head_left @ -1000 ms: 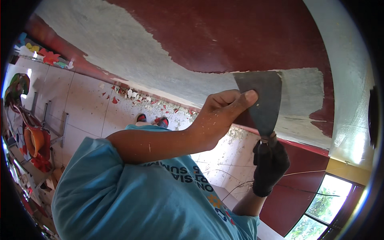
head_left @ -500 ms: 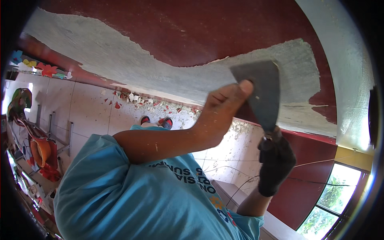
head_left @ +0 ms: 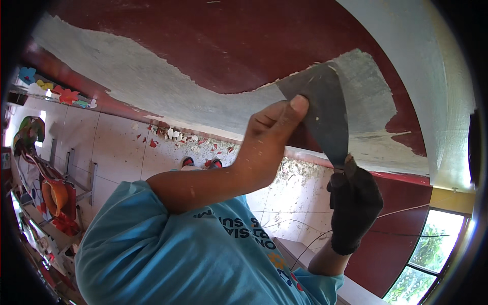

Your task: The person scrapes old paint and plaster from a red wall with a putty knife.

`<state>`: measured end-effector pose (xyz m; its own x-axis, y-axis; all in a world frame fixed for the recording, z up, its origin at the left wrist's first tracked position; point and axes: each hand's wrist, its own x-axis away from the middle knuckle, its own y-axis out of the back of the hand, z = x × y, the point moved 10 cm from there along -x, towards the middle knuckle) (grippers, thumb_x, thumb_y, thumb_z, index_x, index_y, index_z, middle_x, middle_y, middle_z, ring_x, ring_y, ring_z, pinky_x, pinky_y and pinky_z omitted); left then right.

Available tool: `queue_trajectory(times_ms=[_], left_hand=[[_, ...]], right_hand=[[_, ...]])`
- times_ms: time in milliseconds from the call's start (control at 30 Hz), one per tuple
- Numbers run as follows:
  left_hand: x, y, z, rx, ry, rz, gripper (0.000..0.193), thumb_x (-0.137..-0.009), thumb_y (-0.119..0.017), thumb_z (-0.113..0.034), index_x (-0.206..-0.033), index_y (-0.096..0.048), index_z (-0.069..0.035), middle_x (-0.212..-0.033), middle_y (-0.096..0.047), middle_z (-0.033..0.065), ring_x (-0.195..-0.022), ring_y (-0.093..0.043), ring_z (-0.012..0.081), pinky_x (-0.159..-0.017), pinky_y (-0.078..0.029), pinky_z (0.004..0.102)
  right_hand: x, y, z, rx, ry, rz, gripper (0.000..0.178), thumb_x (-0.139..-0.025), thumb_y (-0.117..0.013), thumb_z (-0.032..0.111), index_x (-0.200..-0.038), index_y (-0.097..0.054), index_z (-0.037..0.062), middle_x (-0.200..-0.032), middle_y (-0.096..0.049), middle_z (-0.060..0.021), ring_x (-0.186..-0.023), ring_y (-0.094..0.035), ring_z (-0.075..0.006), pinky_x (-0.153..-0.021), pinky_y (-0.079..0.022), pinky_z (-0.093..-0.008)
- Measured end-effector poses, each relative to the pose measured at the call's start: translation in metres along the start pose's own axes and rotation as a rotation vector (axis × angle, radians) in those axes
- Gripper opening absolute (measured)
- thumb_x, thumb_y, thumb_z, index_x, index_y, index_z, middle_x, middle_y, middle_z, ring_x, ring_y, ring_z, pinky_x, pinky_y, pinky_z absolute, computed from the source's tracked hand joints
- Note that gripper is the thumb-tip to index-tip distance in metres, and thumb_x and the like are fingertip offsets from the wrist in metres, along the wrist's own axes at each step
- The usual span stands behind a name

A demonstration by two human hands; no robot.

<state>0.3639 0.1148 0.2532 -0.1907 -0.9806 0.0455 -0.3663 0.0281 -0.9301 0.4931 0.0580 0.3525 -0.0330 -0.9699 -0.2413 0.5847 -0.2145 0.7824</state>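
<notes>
A wide grey putty knife (head_left: 325, 112) lies with its broad edge along the border between dark red paint (head_left: 229, 46) and the bare grey strip (head_left: 168, 91) of the wall. My bare left hand (head_left: 272, 134) has its thumb pressed on the blade face, and the fingers behind are partly hidden by the blade. Wrapped round the handle end, my right hand (head_left: 356, 203) wears a black glove that hides most of the handle. Whether the blade's edge bites under the paint cannot be made out.
Paint flakes (head_left: 173, 134) litter the tiled floor (head_left: 119, 134) along the wall's foot. A pale column (head_left: 412, 66) borders the wall at right, above a window (head_left: 427, 249). Thin cables (head_left: 310, 234) hang near a grey ledge. An orange container (head_left: 53, 195) and metal-legged furniture stand at left.
Both hands and the putty knife have shifted slightly left in view. The blade's broad edge now meets the red paint's border, where before it sat lower on the grey strip.
</notes>
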Motion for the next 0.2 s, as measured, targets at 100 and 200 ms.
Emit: queue_trajectory(times_ms=[100, 200], left_hand=[[0.001, -0.001, -0.002, 0.045, -0.038, -0.02, 0.034, -0.089, -0.054, -0.039, -0.085, -0.062, -0.006, -0.084, -0.065, 0.002, -0.074, -0.061, 0.0089, -0.068, -0.05, 0.0235], [0.002, -0.004, 0.01, 0.002, 0.008, -0.06, 0.034, -0.089, -0.054, -0.039, -0.085, -0.061, -0.006, -0.083, -0.065, 0.0021, -0.079, -0.061, 0.009, -0.075, -0.049, 0.0242]], right_hand=[[0.001, -0.001, 0.005, -0.048, 0.037, 0.005, 0.021, -0.069, -0.068, 0.004, -0.09, -0.067, 0.0014, -0.075, -0.066, -0.0091, -0.068, -0.065, -0.0174, -0.065, -0.051, -0.0278], [-0.002, -0.009, 0.014, 0.174, 0.093, 0.136, 0.023, -0.072, -0.066, 0.003, -0.095, -0.067, 0.0022, -0.079, -0.067, -0.0093, -0.071, -0.066, -0.019, -0.067, -0.052, -0.029]])
